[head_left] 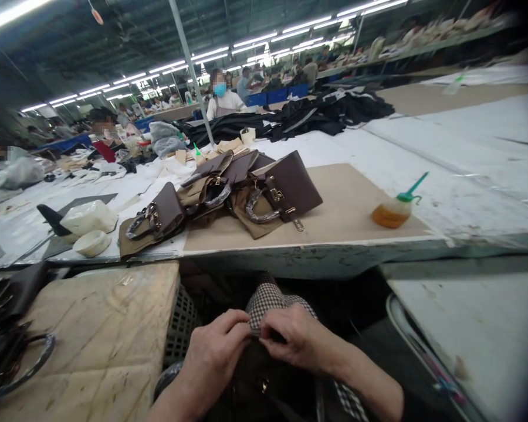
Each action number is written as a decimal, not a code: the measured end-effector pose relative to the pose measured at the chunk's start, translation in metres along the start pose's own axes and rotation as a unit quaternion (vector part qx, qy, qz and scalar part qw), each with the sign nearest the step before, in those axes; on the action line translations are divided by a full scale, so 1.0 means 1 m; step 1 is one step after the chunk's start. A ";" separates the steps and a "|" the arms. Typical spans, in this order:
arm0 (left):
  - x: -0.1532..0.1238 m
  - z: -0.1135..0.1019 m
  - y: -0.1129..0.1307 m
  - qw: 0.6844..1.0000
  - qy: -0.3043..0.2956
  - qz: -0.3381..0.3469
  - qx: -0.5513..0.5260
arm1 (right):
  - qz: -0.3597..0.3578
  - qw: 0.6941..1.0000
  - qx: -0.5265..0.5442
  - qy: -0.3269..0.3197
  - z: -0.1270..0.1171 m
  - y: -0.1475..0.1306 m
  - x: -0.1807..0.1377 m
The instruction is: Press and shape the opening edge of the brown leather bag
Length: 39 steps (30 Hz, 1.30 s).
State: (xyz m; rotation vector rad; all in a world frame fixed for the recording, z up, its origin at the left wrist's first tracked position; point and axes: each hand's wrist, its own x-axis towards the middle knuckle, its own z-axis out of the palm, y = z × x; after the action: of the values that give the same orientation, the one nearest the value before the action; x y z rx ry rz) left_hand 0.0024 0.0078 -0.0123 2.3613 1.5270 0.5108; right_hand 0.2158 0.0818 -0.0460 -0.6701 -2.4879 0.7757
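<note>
Both of my hands are low in the view, close together below the table edge. My left hand and my right hand pinch a piece of black-and-white checked fabric between curled fingers. A dark item lies under the hands; I cannot make out what it is. On the tan mat ahead lies a pile of brown handbags with metal clasps and wrapped handles.
An amber glue bottle with a green nozzle stands on the mat at right. White bowls sit on the left of the table. A worn board is at my left, a white surface at my right. People work at far tables.
</note>
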 end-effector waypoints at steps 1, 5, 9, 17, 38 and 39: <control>0.001 0.000 0.001 1.000 0.000 0.013 0.017 | 0.003 1.000 0.000 0.000 0.000 -0.001 0.000; 0.005 0.001 0.003 0.997 0.000 0.050 0.056 | 0.015 1.000 0.005 0.005 0.000 -0.002 -0.004; 0.005 0.005 0.005 0.994 0.027 0.082 0.061 | 0.022 1.000 0.009 0.015 0.001 -0.002 -0.008; 0.005 0.006 0.006 0.997 -0.024 0.037 0.068 | 0.040 0.994 0.083 0.058 0.003 -0.007 -0.013; 0.017 -0.002 0.011 0.980 -0.064 -0.137 -0.129 | 0.149 0.963 0.199 0.106 0.009 -0.014 -0.014; 0.018 -0.008 0.009 0.965 -0.085 -0.163 -0.186 | 0.165 0.958 0.219 0.082 0.004 -0.015 -0.012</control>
State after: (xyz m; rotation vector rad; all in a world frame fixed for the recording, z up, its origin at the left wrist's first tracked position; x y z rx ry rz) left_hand 0.0135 0.0214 0.0008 1.7825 1.5410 0.4546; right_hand 0.2185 0.0628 -0.0432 -0.9460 -1.9785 1.2871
